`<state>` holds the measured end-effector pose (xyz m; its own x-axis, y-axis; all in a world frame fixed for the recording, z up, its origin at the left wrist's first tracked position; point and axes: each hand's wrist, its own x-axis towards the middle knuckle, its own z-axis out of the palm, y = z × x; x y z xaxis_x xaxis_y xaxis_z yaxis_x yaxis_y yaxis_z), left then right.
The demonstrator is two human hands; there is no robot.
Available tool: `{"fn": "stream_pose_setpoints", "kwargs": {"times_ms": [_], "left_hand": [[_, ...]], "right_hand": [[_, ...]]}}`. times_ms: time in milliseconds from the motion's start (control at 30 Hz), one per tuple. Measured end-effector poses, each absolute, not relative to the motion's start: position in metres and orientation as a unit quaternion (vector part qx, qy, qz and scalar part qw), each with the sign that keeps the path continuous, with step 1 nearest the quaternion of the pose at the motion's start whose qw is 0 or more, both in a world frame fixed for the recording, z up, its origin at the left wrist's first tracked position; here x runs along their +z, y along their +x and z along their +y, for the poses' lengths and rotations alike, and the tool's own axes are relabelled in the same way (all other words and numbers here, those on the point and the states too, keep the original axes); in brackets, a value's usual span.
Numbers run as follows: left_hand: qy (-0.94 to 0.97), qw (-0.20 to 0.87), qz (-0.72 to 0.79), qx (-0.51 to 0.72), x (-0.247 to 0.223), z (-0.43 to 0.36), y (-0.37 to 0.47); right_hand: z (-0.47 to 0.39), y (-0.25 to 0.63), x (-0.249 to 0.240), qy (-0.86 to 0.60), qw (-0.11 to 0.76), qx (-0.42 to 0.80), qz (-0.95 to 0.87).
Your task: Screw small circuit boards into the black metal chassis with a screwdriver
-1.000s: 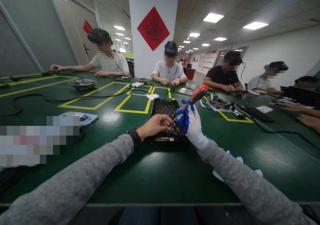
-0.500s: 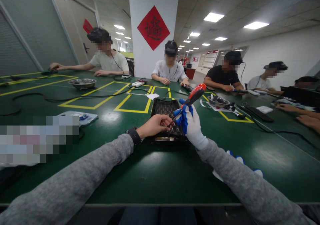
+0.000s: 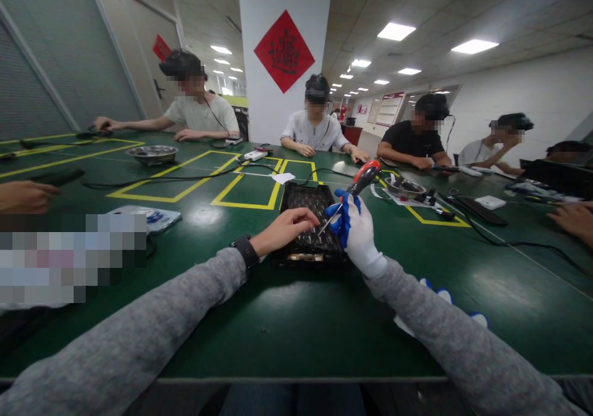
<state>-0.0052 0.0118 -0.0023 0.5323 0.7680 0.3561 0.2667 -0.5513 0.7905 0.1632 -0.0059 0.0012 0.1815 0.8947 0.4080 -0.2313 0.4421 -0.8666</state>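
Observation:
In my right hand [image 3: 356, 228], which wears a white glove with blue coating, is a screwdriver [image 3: 365, 174] with a red and black handle. Its shaft slants down to the left, with the tip low over a black open case [image 3: 308, 201]. Small shiny pieces or ridges fill the case, too fine to tell apart. My left hand [image 3: 286, 229], bare with a black watch at the wrist, hovers over the case's left side. Its fingers are loosely stretched toward the screwdriver tip, and I see nothing held in them.
Another person's hand [image 3: 28, 197] is at the left with a dark object. A plastic packet [image 3: 152, 215] lies nearby. Metal bowls [image 3: 152, 153] stand farther off, and cables [image 3: 194, 177] cross the table. A blue-and-white glove [image 3: 442, 295] lies by my right forearm.
My left fingers have come away from the screwdriver shaft and opened out. The screwdriver has shifted slightly, its tip now in plain view. Another person's hand has appeared at the left.

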Motion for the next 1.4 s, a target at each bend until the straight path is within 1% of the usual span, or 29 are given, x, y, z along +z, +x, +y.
{"fn": "stream_pose_setpoints", "kwargs": {"times_ms": [167, 833, 1400], "left_hand": [[0.806, 0.331, 0.340, 0.353, -0.0043, 0.0103, -0.0066], [0.825, 0.316, 0.336, 0.327, -0.0040, 0.0065, -0.0048], [0.828, 0.316, 0.340, 0.315, -0.0050, 0.0070, -0.0044]], "right_hand": [[-0.0022, 0.1645, -0.0008, -0.351, 0.679, 0.434, -0.477], [-0.0096, 0.1606, 0.0021, -0.356, 0.643, 0.421, -0.531], [-0.0104, 0.1612, 0.0023, -0.358, 0.656, 0.420, -0.514]]}}
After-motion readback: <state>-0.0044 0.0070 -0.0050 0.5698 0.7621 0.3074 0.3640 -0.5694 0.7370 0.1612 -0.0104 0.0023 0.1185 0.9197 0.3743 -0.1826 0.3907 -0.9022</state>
